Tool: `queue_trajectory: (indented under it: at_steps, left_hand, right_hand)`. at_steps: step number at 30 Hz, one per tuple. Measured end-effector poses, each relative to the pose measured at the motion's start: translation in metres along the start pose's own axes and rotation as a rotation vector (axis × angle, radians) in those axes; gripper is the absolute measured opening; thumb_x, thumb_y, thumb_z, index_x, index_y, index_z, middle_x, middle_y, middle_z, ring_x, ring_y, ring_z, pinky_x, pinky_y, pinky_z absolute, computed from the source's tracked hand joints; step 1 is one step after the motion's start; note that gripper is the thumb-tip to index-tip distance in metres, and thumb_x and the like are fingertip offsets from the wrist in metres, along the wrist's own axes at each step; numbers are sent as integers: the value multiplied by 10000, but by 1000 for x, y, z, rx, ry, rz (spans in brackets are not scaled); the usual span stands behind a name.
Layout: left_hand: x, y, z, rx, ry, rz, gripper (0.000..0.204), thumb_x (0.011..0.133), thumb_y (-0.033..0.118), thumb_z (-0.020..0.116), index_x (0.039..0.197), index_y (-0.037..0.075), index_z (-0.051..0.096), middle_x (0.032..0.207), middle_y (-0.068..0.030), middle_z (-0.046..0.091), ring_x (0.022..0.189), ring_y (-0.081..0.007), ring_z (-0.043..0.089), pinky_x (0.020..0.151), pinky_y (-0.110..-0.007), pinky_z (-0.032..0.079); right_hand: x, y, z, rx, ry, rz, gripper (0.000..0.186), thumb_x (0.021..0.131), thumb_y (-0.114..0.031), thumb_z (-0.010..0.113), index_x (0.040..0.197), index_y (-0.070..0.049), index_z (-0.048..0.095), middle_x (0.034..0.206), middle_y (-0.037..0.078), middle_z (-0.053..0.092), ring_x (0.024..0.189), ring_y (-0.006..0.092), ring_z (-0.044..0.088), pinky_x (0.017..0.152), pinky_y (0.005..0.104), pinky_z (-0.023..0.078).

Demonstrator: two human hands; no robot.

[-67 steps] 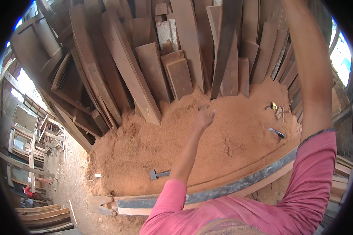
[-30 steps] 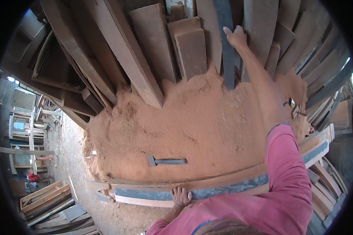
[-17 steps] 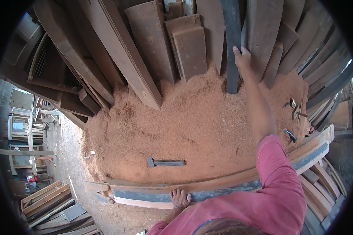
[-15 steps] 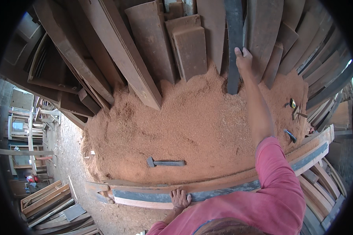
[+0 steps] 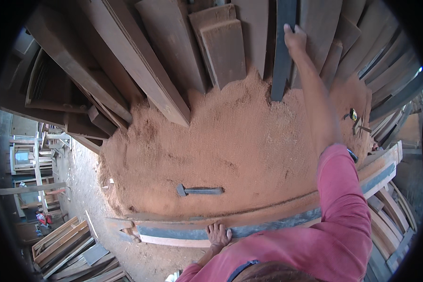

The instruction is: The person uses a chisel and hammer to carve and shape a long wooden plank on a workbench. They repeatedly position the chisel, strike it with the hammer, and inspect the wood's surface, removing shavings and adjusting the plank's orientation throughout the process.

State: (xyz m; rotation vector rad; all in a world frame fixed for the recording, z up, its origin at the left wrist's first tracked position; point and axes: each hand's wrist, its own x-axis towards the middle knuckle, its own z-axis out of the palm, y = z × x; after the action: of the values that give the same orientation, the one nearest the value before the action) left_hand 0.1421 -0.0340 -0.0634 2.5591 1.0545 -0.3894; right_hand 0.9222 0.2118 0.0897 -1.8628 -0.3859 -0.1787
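Observation:
My right hand (image 5: 295, 39) is stretched far forward, thumb and fingers closed on the edge of a long dark grey plank (image 5: 281, 58). That plank leans among other boards, its lower end at the sawdust. At the near side, my left hand (image 5: 217, 234) lies on a long beam with a dark grey strip (image 5: 268, 223), fingers spread and palm down. A hammer (image 5: 199, 190) rests on the sawdust ahead of the left hand, out of its grasp. The right sleeve partly covers a dark-handled tool (image 5: 352, 156).
Brown boards (image 5: 223, 54) lean in a row along the far side. Reddish sawdust (image 5: 211, 145) spreads between them and the beam. At the right lies a tape measure (image 5: 352, 114). Stacked wood (image 5: 61, 242) fills the lower left; more timber (image 5: 385, 225) lies at lower right.
My right hand has moved farther away along the grey plank, with the arm reaching longer. The left hand keeps its place on the beam. The whole view has shifted slightly.

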Motion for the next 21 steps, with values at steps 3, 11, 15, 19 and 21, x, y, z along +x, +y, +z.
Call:
queue_trajectory:
  at_steps: [3,11,15,19,21]
  left_hand:
    - [4,-2,6,8,-37,-12,457,836,477,580,1016,61,632,1244,-180,584,1178,-387,476,1063,-569,289]
    - [3,-2,8,-9,286,117,461,871,482,515,941,34,598,989,-204,560,944,-394,518,870,-554,375]
    - [2,-5,16,-46,212,82,443,855,463,527,985,48,611,1084,-195,578,1025,-394,512,945,-549,364]
    - [10,-7,3,-57,90,142,610,857,538,575,1215,44,565,1274,-210,544,1175,-405,465,1035,-580,296]
    - [-1,-8,0,-47,99,170,720,849,591,593,1303,37,516,1317,-229,518,1215,-421,447,1044,-591,288]
  right_hand:
    - [-1,4,7,-160,187,-62,513,971,-403,639,1237,36,636,1226,303,656,1186,444,618,1005,461,475]
    - [-82,48,-28,-400,-136,66,525,1001,-431,589,1293,3,632,1268,257,654,1223,392,610,1031,439,466]
    - [-169,92,-84,-267,-497,-72,377,1037,-364,552,1155,-31,683,1085,135,710,1039,275,654,917,414,497]
    - [-285,226,-201,-462,-1321,40,253,1004,-268,579,1115,-53,652,970,67,676,965,257,624,889,448,481]
    - [-382,207,-238,-709,-1611,78,326,928,-339,633,1054,-43,687,947,119,692,960,303,648,891,466,489]
